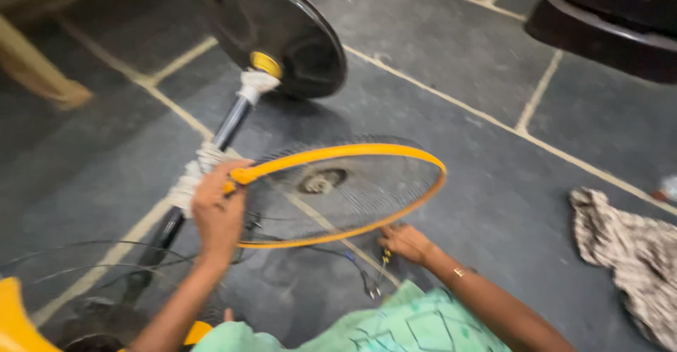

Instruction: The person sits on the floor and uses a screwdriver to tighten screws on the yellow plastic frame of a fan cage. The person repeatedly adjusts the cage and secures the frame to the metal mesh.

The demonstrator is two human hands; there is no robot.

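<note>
So the fan's lying on its side on the tiled floor point(451, 77), round black base point(282, 31) tipped up at the far end, since that's the only way I can get at the head while sitting down. My left hand point(218, 214) is wrapped around the orange rim of the wire guard point(352, 190), holding it steady at a tilt so it doesn't flop. My right hand point(407, 243) is low under the near edge of the rim, fingers curled by the loose wires point(367, 271); can't really tell if it's pinching anything. The pole point(229, 126) has white cloth wound around it. There's a patterned rag point(627, 253) off to my right.
</note>
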